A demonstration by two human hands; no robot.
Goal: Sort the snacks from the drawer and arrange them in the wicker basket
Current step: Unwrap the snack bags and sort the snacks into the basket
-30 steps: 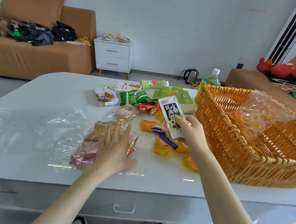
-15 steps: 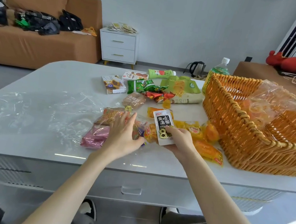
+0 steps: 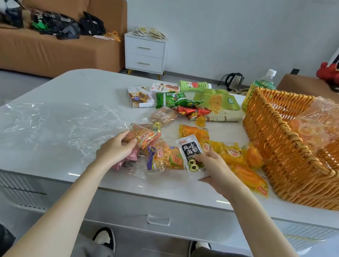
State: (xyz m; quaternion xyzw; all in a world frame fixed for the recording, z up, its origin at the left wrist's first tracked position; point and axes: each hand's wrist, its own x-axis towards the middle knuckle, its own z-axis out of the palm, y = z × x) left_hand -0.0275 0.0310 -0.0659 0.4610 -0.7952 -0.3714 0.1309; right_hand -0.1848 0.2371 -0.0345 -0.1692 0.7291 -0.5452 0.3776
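Right hand (image 3: 216,171) pinched the black-and-white packet (image 3: 190,151) face-up, low over the table (image 3: 75,85), apparently to class it, while left hand (image 3: 116,152) curled its fingers round a red-orange packet (image 3: 142,135), gathering like sorts; wicker basket (image 3: 283,153) stood just right, within reach.

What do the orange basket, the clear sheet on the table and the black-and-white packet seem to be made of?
The wicker basket: woven cane or rattan, orange, slightly shiny; plaited strands show. The clear sheet: thin plastic film; see-through, crinkled, with glints. The black-and-white packet, held by the right hand: probably glossy plastic laminate; smooth printed face.
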